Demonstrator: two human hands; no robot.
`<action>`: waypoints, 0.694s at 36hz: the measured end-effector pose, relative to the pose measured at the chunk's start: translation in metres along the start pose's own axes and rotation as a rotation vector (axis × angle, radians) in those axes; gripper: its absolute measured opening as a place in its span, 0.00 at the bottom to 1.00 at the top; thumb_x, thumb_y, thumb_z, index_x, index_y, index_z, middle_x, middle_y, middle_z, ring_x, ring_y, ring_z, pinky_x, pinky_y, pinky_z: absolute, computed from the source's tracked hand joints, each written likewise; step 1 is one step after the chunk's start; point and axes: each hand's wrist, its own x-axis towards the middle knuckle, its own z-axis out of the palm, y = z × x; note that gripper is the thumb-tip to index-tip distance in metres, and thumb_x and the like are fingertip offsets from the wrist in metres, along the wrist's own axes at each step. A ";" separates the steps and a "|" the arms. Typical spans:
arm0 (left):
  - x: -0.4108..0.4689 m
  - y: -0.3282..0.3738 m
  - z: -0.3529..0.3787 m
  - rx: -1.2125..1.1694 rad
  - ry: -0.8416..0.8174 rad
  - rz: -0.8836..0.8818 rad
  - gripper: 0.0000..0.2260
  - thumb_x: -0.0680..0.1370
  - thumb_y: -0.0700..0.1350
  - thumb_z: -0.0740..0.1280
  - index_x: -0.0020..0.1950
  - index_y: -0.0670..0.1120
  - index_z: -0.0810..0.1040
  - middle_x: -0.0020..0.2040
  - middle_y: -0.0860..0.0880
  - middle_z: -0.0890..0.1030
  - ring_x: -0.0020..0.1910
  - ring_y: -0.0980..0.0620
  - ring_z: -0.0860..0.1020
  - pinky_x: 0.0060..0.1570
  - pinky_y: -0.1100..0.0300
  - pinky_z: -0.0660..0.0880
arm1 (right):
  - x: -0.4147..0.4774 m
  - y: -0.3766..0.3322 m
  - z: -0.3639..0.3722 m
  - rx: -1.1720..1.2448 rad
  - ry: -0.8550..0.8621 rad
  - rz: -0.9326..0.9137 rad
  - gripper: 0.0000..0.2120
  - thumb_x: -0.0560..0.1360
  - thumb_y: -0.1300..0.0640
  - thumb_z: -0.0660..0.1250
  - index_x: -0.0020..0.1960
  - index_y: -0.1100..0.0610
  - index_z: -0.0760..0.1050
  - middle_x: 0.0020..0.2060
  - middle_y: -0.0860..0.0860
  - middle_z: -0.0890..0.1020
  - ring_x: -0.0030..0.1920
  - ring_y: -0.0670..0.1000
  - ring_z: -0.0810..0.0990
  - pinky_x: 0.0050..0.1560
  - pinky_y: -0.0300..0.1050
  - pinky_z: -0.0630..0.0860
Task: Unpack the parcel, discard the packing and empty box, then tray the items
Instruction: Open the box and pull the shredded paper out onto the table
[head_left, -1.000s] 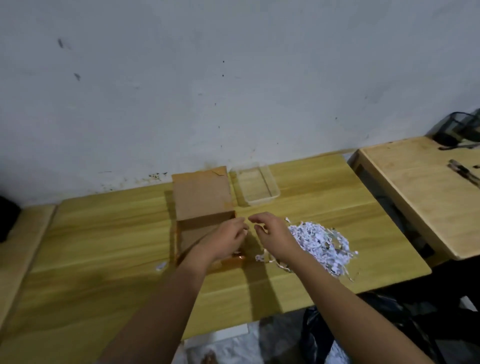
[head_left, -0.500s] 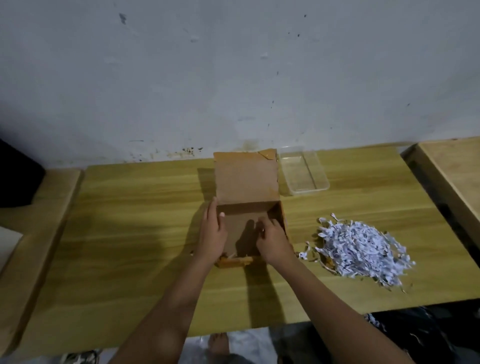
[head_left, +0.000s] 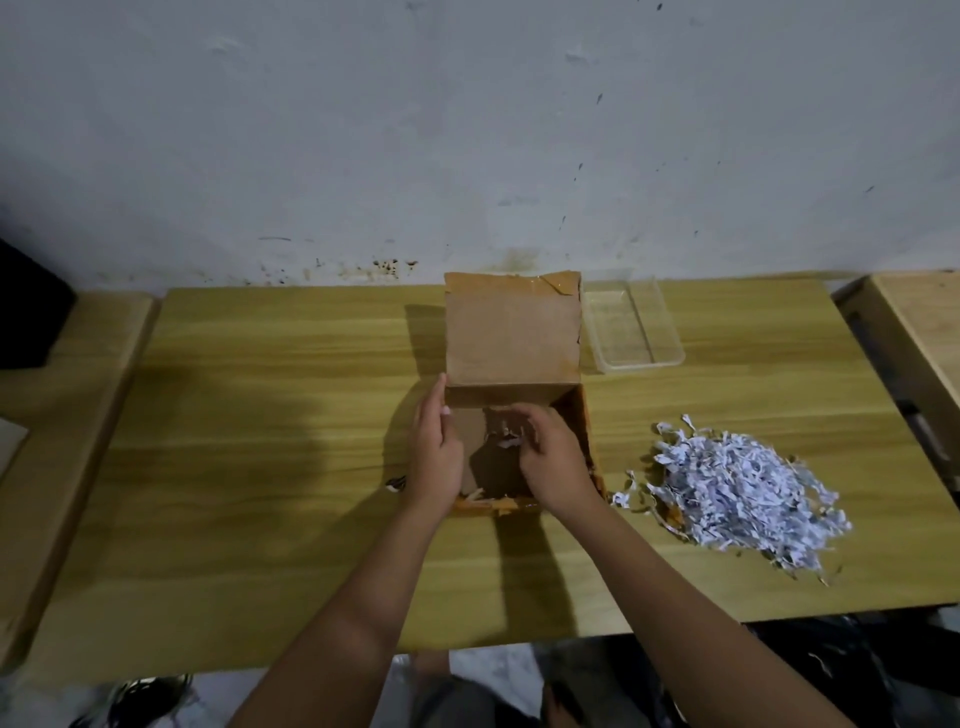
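An open brown cardboard box (head_left: 511, 332) stands mid-table with its lid flap raised toward the wall. My left hand (head_left: 434, 452) rests flat against the box's left wall, fingers together. Inside the box, my right hand (head_left: 553, 462) has its fingers curled around a few white paper shreds (head_left: 506, 436). The rest of the box's inside is in shadow and partly hidden by my hands. A heap of white shredded paper (head_left: 737, 488) lies on the table to the right of the box. A clear plastic tray (head_left: 631, 325) sits behind it, beside the lid.
The wooden table (head_left: 260, 467) runs to a white wall at the back. A second wooden table (head_left: 914, 332) stands at the right across a narrow gap. A dark object (head_left: 26, 312) is at the far left. Dark bags lie on the floor below the front edge.
My hands moved from above the box's front rim onto it: the left went to the left wall, the right reached inside and closed on some shreds. The camera tilted down and closer.
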 end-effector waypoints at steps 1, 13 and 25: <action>0.000 0.000 0.000 -0.005 0.005 -0.002 0.20 0.82 0.39 0.52 0.74 0.50 0.61 0.73 0.50 0.63 0.71 0.54 0.62 0.61 0.66 0.61 | -0.001 0.002 0.000 -0.026 -0.001 0.015 0.22 0.72 0.72 0.57 0.64 0.61 0.71 0.61 0.58 0.73 0.63 0.55 0.71 0.62 0.37 0.64; -0.001 -0.002 0.002 -0.011 0.016 -0.007 0.20 0.82 0.41 0.52 0.73 0.53 0.61 0.73 0.51 0.64 0.70 0.55 0.63 0.62 0.64 0.63 | 0.010 -0.005 0.009 0.050 -0.251 0.037 0.26 0.74 0.70 0.58 0.69 0.53 0.65 0.68 0.54 0.69 0.69 0.53 0.67 0.70 0.55 0.66; 0.000 0.000 0.002 -0.024 0.023 0.003 0.19 0.82 0.39 0.53 0.73 0.49 0.63 0.72 0.50 0.65 0.64 0.62 0.62 0.52 0.80 0.61 | 0.003 0.005 0.005 -0.025 -0.119 0.117 0.23 0.74 0.70 0.57 0.67 0.59 0.66 0.65 0.58 0.70 0.66 0.57 0.68 0.67 0.49 0.66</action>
